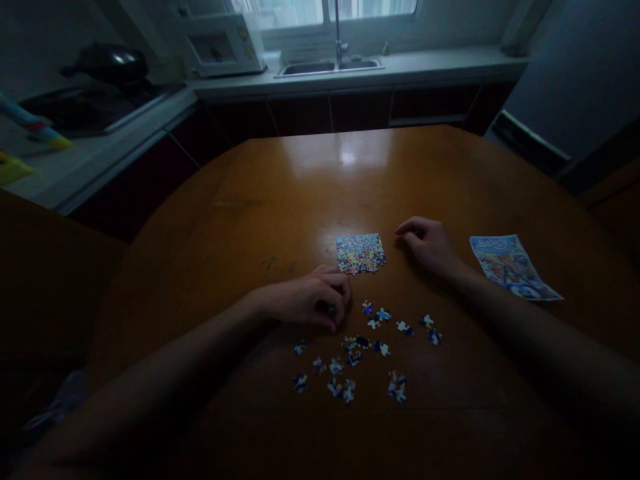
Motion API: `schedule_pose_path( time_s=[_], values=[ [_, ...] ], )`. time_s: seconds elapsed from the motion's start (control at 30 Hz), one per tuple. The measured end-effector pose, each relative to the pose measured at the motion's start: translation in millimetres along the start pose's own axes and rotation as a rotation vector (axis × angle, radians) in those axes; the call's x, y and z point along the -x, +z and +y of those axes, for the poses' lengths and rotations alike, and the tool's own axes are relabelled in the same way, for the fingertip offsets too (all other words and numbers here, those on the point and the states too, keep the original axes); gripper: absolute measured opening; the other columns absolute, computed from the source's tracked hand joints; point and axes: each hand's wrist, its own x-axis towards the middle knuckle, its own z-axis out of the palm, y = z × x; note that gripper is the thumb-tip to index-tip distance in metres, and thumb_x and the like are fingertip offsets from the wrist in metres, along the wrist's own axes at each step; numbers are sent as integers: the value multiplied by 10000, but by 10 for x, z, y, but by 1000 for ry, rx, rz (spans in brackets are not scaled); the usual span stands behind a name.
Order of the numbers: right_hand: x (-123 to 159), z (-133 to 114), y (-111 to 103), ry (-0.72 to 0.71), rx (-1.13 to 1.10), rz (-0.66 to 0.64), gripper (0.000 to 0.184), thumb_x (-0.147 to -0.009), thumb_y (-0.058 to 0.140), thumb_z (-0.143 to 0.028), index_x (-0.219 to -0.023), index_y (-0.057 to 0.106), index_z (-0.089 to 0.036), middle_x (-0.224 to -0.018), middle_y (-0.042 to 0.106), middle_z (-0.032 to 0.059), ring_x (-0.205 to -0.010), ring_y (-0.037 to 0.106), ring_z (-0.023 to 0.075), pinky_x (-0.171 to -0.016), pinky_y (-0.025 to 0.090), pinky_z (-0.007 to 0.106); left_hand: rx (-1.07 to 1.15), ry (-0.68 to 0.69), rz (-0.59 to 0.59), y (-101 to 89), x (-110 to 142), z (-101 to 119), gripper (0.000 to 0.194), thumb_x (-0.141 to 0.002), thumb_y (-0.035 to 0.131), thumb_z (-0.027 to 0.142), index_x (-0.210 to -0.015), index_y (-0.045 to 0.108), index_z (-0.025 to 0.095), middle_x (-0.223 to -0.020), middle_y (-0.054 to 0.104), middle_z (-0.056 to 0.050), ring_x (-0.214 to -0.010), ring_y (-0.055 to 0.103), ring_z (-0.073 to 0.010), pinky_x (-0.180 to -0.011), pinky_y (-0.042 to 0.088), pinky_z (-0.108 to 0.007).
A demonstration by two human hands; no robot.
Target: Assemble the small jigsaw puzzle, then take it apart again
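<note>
A small, partly joined jigsaw block (361, 253) lies in the middle of the round wooden table (280, 200). My left hand (310, 300) rests just below its left corner, fingers curled round a small dark puzzle piece. My right hand (427, 243) lies to the right of the block, fingers bent loosely under, nothing visible in them. Several loose puzzle pieces (365, 350) are scattered on the table in front of me, below both hands.
A printed picture sheet (513, 267) lies at the right of the table. Behind the table runs a kitchen counter with a sink (327, 67), a microwave (220, 47) and a stove with a dark pan (113, 63). The room is dim.
</note>
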Motion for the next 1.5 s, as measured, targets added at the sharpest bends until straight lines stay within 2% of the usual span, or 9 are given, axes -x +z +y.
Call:
schedule_pose_path(
  time_s=[0.1, 0.17, 0.27, 0.37, 0.6, 0.83, 1.1, 1.3, 1.5],
  values=[
    [-2, 5, 4, 4, -24, 7, 160, -773, 556, -146, -806, 710, -176, -802, 729, 62, -708, 701, 195, -656, 551, 323, 103, 35, 34, 30, -5, -33, 72, -886, 757, 223, -832, 715, 245, -925, 710, -15, -963, 623, -174, -958, 440, -345],
    [9, -13, -3, -53, 9, 31, 161, -787, 550, -135, -808, 704, -177, -817, 723, 65, -724, 691, 194, -654, 540, 321, 196, 48, 151, 88, -22, -72, 61, -900, 737, 209, -848, 705, 214, -864, 707, -29, -855, 644, -151, -833, 497, -296],
    [65, -99, -4, -278, 95, 49, 177, -806, 553, -99, -845, 703, -186, -844, 704, 65, -758, 661, 194, -671, 525, 328, 212, 0, 475, 199, -61, -120, 59, -907, 718, 194, -852, 705, 177, -836, 698, -38, -790, 652, -130, -731, 518, -247],
    [177, -247, 49, -559, 90, -8, 176, -870, 578, -100, -951, 701, -196, -888, 686, 71, -815, 653, 197, -710, 535, 338, 224, -133, 668, 278, -91, -138, 28, -896, 717, 191, -890, 708, 165, -863, 715, -35, -804, 677, -128, -736, 547, -235],
    [435, -540, 284, -901, 111, -210, 142, -935, 628, -137, -1060, 663, -192, -977, 690, 86, -867, 631, 185, -740, 552, 338, 275, -189, 701, 310, -97, -124, 84, -886, 718, 216, -933, 709, 147, -884, 728, -47, -817, 693, -135, -761, 580, -250],
    [478, -579, 361, -921, 130, -320, 107, -979, 573, -155, -1052, 646, -186, -961, 681, 84, -868, 606, 181, -739, 557, 341, 278, -154, 695, 338, -102, -110, 130, -863, 743, 208, -956, 679, 145, -883, 700, -37, -783, 690, -112, -716, 587, -219],
    [474, -545, 349, -862, 15, -269, 140, -967, 615, -166, -1107, 617, -172, -947, 680, 88, -860, 624, 179, -723, 554, 328, 134, 26, 714, 265, -111, -68, 243, -850, 791, 239, -1050, 684, 151, -982, 718, -85, -895, 693, -160, -808, 590, -293],
    [456, -567, 281, -861, 9, -288, 52, -964, 606, -166, -1001, 640, -180, -912, 671, 73, -825, 616, 169, -709, 536, 315, 85, -48, 727, 253, -101, -51, 172, -881, 746, 237, -1034, 706, 167, -988, 738, -74, -914, 692, -163, -813, 560, -289],
    [292, -357, 7, -746, 106, -272, 93, -960, 621, -189, -939, 711, -191, -922, 683, 73, -814, 644, 163, -694, 542, 290, 106, -152, 815, 249, -77, -84, 164, -978, 559, 235, -959, 705, 163, -905, 717, -52, -841, 670, -146, -762, 527, -270]
  ],
)
